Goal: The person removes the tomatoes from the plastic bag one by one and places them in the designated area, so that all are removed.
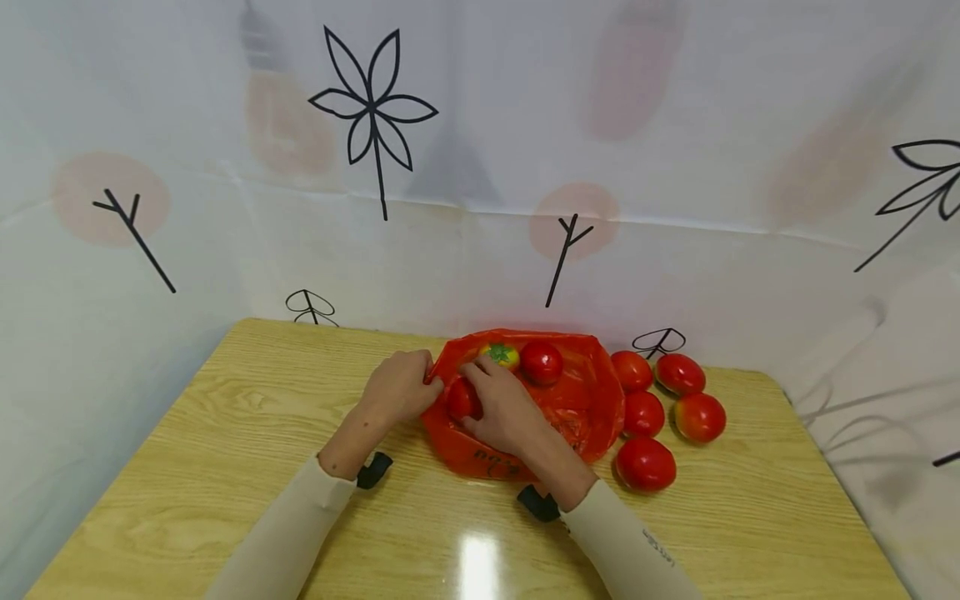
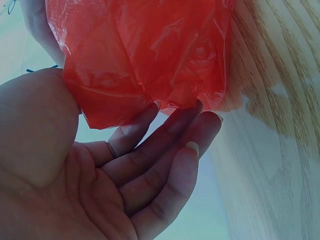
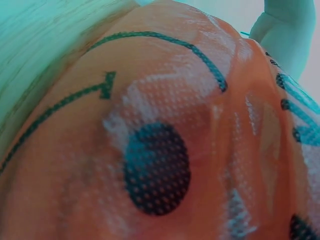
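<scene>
While the left hand (image 1: 397, 385) pinches the left edge of a red plastic bag (image 1: 465, 457), with its thumb against the film and its other fingers bent at the border, the right hand (image 1: 501, 404) reaches inside the mouth of this bag; its fingers are curled round a red tomato (image 1: 462, 402), which is in the left part of the bag, just beside the left hand; behind it, also in the bag, there are a yellow tomato (image 1: 508, 357) with a green star-shaped top and, next to this one, a second red tomato (image 1: 542, 363); the bag lies wide open on a wooden table (image 1: 285, 467), and on its near side and in the right wrist view the film carries dark printed marks; at the right of the bag, a group of five red tomatoes (image 1: 643, 414) lies on the table, the outermost with a yellowish patch; behind the table hangs a pale cloth (image 1: 480, 92) with black flowers drawn on it.
</scene>
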The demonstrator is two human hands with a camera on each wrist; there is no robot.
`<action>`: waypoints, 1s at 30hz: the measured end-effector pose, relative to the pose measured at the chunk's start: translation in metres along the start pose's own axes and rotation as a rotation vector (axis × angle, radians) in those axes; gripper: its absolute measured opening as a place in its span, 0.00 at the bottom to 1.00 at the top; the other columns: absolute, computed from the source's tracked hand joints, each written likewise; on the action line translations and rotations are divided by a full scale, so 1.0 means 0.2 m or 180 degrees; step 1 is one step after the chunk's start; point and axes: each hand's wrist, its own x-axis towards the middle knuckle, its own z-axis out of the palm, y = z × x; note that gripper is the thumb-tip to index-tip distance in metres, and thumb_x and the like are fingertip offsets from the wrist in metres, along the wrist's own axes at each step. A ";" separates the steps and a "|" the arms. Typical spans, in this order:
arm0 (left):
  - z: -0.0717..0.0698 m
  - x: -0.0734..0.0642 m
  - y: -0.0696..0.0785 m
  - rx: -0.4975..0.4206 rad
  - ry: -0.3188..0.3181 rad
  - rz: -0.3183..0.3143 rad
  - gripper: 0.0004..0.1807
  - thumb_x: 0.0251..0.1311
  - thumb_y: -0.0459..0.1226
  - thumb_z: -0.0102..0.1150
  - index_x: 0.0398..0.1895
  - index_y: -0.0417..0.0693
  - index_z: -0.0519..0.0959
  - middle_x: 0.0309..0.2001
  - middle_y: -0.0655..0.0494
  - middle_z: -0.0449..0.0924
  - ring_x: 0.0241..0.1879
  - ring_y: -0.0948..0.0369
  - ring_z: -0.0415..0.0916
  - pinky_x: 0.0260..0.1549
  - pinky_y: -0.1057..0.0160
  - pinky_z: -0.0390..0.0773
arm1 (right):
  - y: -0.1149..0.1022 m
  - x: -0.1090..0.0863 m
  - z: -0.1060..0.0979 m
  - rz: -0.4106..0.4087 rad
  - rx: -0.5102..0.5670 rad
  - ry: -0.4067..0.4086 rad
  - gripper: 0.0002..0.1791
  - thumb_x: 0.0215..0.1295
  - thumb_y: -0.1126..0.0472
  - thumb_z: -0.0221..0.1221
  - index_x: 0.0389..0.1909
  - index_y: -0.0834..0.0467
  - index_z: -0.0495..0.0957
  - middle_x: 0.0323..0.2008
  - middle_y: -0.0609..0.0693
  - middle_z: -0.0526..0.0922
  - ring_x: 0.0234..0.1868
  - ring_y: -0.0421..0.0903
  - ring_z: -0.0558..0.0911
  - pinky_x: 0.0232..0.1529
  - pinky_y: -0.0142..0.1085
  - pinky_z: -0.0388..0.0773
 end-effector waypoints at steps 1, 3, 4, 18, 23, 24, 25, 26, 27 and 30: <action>0.00 0.00 0.00 0.0003 0.0000 0.0000 0.10 0.67 0.37 0.62 0.28 0.46 0.74 0.19 0.55 0.72 0.18 0.59 0.69 0.18 0.64 0.66 | 0.00 0.00 0.00 -0.0011 -0.0018 -0.0005 0.38 0.54 0.60 0.79 0.66 0.60 0.77 0.62 0.55 0.77 0.61 0.55 0.80 0.66 0.50 0.78; 0.00 0.00 0.00 0.0007 0.0001 -0.0001 0.10 0.67 0.37 0.62 0.28 0.46 0.74 0.19 0.55 0.71 0.18 0.59 0.68 0.18 0.64 0.66 | 0.00 0.00 0.00 -0.0023 -0.0055 -0.0020 0.37 0.53 0.59 0.80 0.65 0.61 0.78 0.61 0.55 0.76 0.60 0.55 0.80 0.66 0.50 0.78; 0.00 0.00 0.00 0.0004 0.0000 -0.0001 0.10 0.67 0.37 0.62 0.28 0.46 0.74 0.19 0.55 0.71 0.18 0.59 0.68 0.18 0.64 0.66 | 0.00 0.00 -0.01 -0.0020 -0.0071 -0.0029 0.37 0.53 0.59 0.80 0.64 0.62 0.78 0.61 0.55 0.75 0.60 0.55 0.79 0.66 0.49 0.78; 0.00 -0.01 0.01 -0.0034 -0.0012 0.0008 0.10 0.67 0.36 0.62 0.28 0.46 0.74 0.18 0.55 0.71 0.18 0.60 0.68 0.18 0.65 0.65 | 0.00 -0.02 -0.02 0.0181 0.0029 -0.0062 0.37 0.54 0.57 0.79 0.64 0.60 0.76 0.60 0.57 0.80 0.60 0.57 0.81 0.65 0.52 0.79; 0.00 0.00 0.00 0.0000 -0.0001 0.0021 0.10 0.67 0.37 0.62 0.28 0.46 0.74 0.19 0.55 0.71 0.18 0.59 0.68 0.18 0.64 0.65 | 0.00 -0.04 -0.04 0.0215 0.0069 0.0030 0.35 0.57 0.55 0.76 0.65 0.57 0.76 0.62 0.56 0.80 0.61 0.56 0.81 0.64 0.53 0.80; 0.00 0.00 0.00 0.0003 0.0001 0.0026 0.10 0.67 0.37 0.62 0.28 0.46 0.74 0.19 0.55 0.71 0.18 0.59 0.68 0.18 0.64 0.65 | 0.00 -0.04 -0.04 0.0226 0.0097 0.0058 0.35 0.57 0.55 0.76 0.65 0.57 0.76 0.63 0.56 0.80 0.61 0.56 0.81 0.64 0.52 0.80; 0.00 0.00 -0.01 0.0009 0.0001 0.0026 0.10 0.67 0.37 0.62 0.28 0.46 0.74 0.19 0.55 0.71 0.18 0.59 0.67 0.18 0.64 0.65 | -0.01 -0.05 -0.05 0.0236 0.0116 0.0091 0.35 0.56 0.55 0.75 0.65 0.58 0.76 0.63 0.56 0.80 0.62 0.56 0.81 0.63 0.52 0.80; 0.00 0.00 -0.01 0.0012 0.0005 0.0033 0.11 0.67 0.37 0.62 0.28 0.46 0.74 0.19 0.55 0.70 0.18 0.59 0.67 0.18 0.64 0.64 | -0.01 -0.05 -0.05 0.0238 0.0140 0.0131 0.35 0.56 0.55 0.75 0.65 0.58 0.76 0.63 0.56 0.80 0.62 0.55 0.81 0.63 0.52 0.81; 0.00 0.00 -0.01 0.0009 0.0007 0.0039 0.11 0.67 0.37 0.62 0.27 0.46 0.74 0.19 0.55 0.70 0.18 0.59 0.67 0.18 0.64 0.64 | -0.01 -0.06 -0.06 0.0247 0.0156 0.0158 0.35 0.56 0.54 0.74 0.65 0.58 0.76 0.63 0.55 0.80 0.62 0.55 0.81 0.62 0.52 0.81; 0.00 0.00 -0.01 0.0007 0.0018 0.0047 0.11 0.67 0.37 0.62 0.27 0.46 0.73 0.18 0.56 0.70 0.18 0.59 0.67 0.18 0.64 0.63 | -0.01 -0.08 -0.07 0.0252 0.0193 0.0231 0.34 0.57 0.54 0.73 0.65 0.57 0.76 0.64 0.54 0.79 0.62 0.54 0.81 0.62 0.51 0.82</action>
